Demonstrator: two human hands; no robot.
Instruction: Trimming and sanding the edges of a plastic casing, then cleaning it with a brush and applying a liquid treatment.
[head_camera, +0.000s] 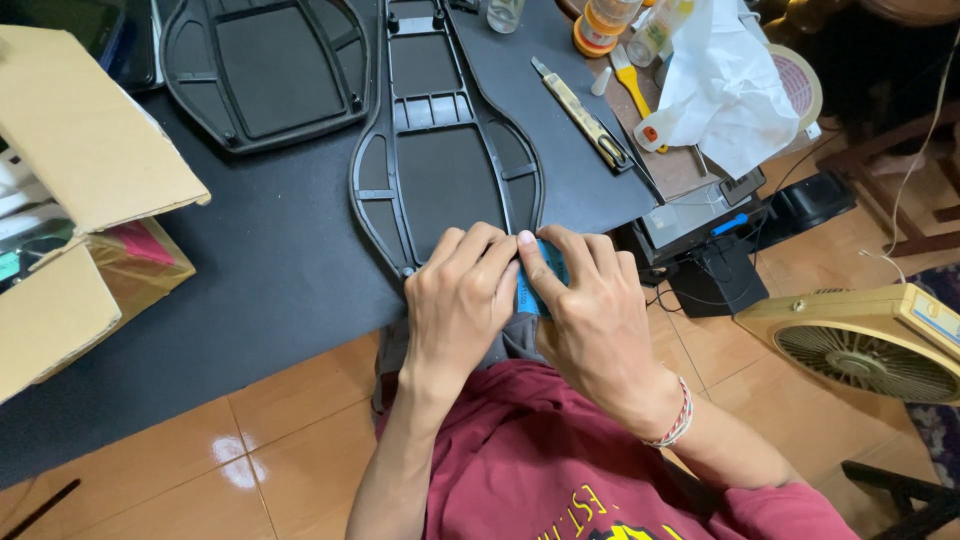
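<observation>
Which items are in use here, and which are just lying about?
In use: left hand, right hand, small blue flat piece, long black ribbed plastic panel.

Lying about: open cardboard box, yellow-handled brush, white plastic bag, beige box fan.

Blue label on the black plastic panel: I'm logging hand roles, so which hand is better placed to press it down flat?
Probably the right hand: its thumb and fingers already rest on the blue label. The left hand mostly covers the black plastic panel edge beside it.
</observation>
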